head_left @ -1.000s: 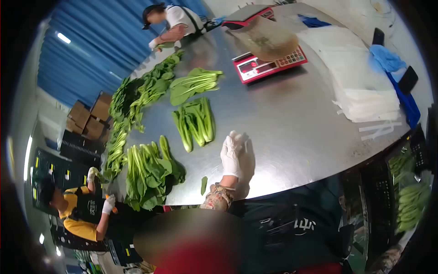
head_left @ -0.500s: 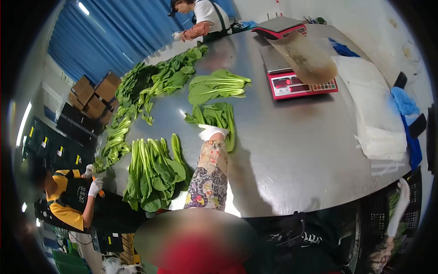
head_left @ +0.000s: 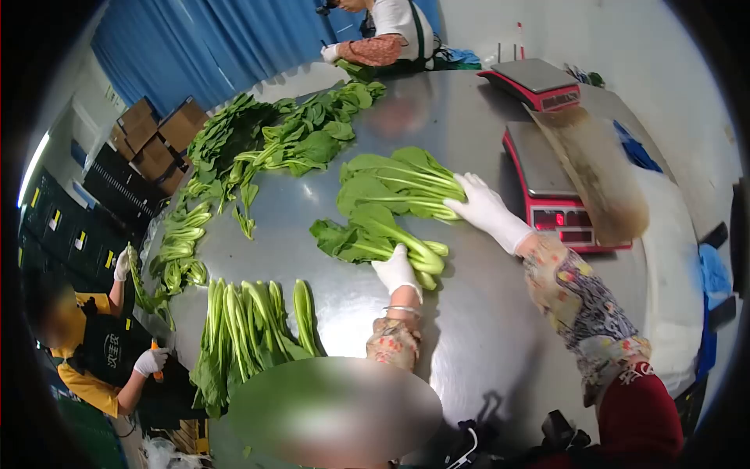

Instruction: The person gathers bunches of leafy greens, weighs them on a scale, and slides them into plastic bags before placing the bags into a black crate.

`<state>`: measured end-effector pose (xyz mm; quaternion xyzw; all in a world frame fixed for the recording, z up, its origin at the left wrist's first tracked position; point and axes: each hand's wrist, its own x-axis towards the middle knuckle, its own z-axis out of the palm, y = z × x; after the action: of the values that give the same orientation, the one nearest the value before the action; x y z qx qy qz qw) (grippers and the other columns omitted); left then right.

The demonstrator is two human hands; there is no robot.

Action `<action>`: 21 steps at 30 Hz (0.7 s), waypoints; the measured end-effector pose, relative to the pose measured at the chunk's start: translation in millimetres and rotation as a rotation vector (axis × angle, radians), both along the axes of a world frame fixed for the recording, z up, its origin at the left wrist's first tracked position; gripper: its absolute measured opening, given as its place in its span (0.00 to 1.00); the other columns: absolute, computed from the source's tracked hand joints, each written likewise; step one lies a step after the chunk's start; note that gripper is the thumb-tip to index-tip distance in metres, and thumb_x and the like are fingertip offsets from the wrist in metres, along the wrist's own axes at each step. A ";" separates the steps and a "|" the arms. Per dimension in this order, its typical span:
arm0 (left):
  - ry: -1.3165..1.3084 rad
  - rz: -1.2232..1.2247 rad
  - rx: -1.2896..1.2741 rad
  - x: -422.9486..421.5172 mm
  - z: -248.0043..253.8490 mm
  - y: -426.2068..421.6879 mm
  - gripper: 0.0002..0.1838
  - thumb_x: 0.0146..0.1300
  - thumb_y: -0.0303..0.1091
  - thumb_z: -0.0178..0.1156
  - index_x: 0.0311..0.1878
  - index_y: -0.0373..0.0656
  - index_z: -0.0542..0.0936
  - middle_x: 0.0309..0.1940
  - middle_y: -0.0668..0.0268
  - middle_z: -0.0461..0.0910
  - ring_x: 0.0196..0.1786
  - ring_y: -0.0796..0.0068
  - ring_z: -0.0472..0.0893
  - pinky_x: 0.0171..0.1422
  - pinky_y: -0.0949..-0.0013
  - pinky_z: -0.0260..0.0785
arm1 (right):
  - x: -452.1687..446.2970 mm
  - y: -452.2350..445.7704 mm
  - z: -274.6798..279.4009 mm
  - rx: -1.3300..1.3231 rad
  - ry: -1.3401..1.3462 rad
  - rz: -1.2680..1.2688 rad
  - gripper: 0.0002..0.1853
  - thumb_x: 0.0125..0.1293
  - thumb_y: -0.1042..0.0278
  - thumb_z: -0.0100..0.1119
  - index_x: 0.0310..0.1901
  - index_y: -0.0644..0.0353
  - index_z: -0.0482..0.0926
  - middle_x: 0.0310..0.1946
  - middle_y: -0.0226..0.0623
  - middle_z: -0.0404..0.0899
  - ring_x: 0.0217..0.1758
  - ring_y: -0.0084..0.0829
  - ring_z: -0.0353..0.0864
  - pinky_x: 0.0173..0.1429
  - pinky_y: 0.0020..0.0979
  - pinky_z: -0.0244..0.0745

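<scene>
Two bunches of green leafy vegetables with pale stalks lie on the steel table before me. On the nearer bunch (head_left: 383, 234), my left hand (head_left: 398, 273) in a white glove is closed around the stalks, thumb on top. My right hand (head_left: 491, 209), also gloved, grips the stalk ends of the farther bunch (head_left: 398, 181), fingers and thumb on either side. The leaves of both bunches point left and partly touch. Nearer to me on the left, a larger group of the same greens (head_left: 254, 320) lies with stalks pointing away.
A red digital scale (head_left: 547, 172) stands right of my right hand, with a stained clear plastic sheet (head_left: 598, 176) against it. Another scale (head_left: 535, 78) is behind. White bags (head_left: 676, 258) lie at the right edge. More greens (head_left: 297, 141) are piled far left. Two co-workers stand around the table (head_left: 484, 313).
My right hand has come from the crate at the lower right to the farther bunch. My left hand has shifted onto the nearer bunch's stalks, which now point right. The view has turned slightly.
</scene>
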<state>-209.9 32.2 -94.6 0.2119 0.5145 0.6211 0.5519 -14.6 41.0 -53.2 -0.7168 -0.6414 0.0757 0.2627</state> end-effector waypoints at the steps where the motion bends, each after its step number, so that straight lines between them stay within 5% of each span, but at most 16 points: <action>1: 0.033 0.064 -0.001 10.8 -0.3 14.0 0.29 0.55 0.20 0.61 0.60 0.33 0.62 0.54 0.52 0.73 0.50 0.61 0.77 0.56 0.64 0.70 | -1.7 29.7 2.3 -0.075 -0.050 -0.062 0.42 0.60 0.38 0.50 0.68 0.61 0.58 0.68 0.53 0.57 0.72 0.49 0.53 0.73 0.39 0.50; 3: 0.246 0.060 0.016 23.6 -7.8 43.0 0.28 0.57 0.30 0.65 0.55 0.29 0.63 0.51 0.50 0.74 0.50 0.62 0.76 0.54 0.63 0.70 | -1.5 73.6 -0.3 -0.119 -0.060 -0.155 0.43 0.62 0.34 0.45 0.68 0.60 0.58 0.67 0.53 0.58 0.72 0.47 0.55 0.74 0.37 0.48; 6: 0.496 -0.018 -0.155 40.5 7.9 68.4 0.33 0.59 0.41 0.65 0.56 0.26 0.62 0.53 0.48 0.72 0.52 0.60 0.75 0.55 0.64 0.68 | -10.7 77.2 9.1 -0.351 0.306 0.088 0.43 0.62 0.31 0.41 0.68 0.61 0.59 0.67 0.51 0.60 0.71 0.44 0.59 0.74 0.35 0.49; 9: 0.145 -0.111 0.017 49.8 -8.2 73.1 0.31 0.64 0.32 0.56 0.66 0.33 0.56 0.58 0.46 0.69 0.56 0.55 0.74 0.59 0.61 0.69 | -41.4 36.5 20.3 -0.398 0.928 0.417 0.44 0.59 0.38 0.55 0.69 0.61 0.57 0.66 0.48 0.64 0.70 0.39 0.62 0.70 0.30 0.56; 10: -0.028 -0.154 -0.085 48.7 13.8 56.6 0.29 0.66 0.26 0.50 0.69 0.41 0.54 0.59 0.51 0.69 0.56 0.59 0.75 0.59 0.61 0.70 | -48.2 29.4 8.7 -0.358 0.797 0.282 0.44 0.59 0.39 0.55 0.69 0.61 0.56 0.65 0.51 0.63 0.69 0.41 0.62 0.69 0.30 0.57; 13: -0.200 -0.297 0.003 52.3 10.3 20.2 0.27 0.66 0.24 0.48 0.67 0.43 0.56 0.59 0.53 0.68 0.56 0.61 0.74 0.59 0.58 0.71 | -47.6 -16.1 33.4 -0.381 0.477 0.170 0.44 0.59 0.40 0.53 0.70 0.61 0.54 0.64 0.57 0.63 0.67 0.48 0.64 0.68 0.34 0.59; 19: -0.253 -0.590 0.331 123.8 108.7 -61.9 0.19 0.67 0.26 0.45 0.60 0.42 0.65 0.50 0.61 0.75 0.50 0.66 0.77 0.54 0.62 0.73 | 9.9 -122.2 113.9 0.023 0.403 -0.097 0.41 0.59 0.44 0.54 0.69 0.60 0.56 0.53 0.60 0.72 0.56 0.53 0.73 0.59 0.40 0.67; 21: -0.347 -0.671 0.246 164.3 157.9 -82.7 0.20 0.72 0.46 0.44 0.59 0.42 0.67 0.51 0.61 0.74 0.52 0.66 0.76 0.56 0.60 0.71 | 43.8 -151.2 138.6 0.259 0.382 -0.181 0.41 0.58 0.44 0.57 0.67 0.61 0.58 0.50 0.58 0.73 0.55 0.51 0.74 0.57 0.40 0.68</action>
<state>-45.6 -50.5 63.2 0.3247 0.2379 0.4898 0.7733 29.1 -110.1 85.5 -0.7043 -0.5177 0.1034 0.4746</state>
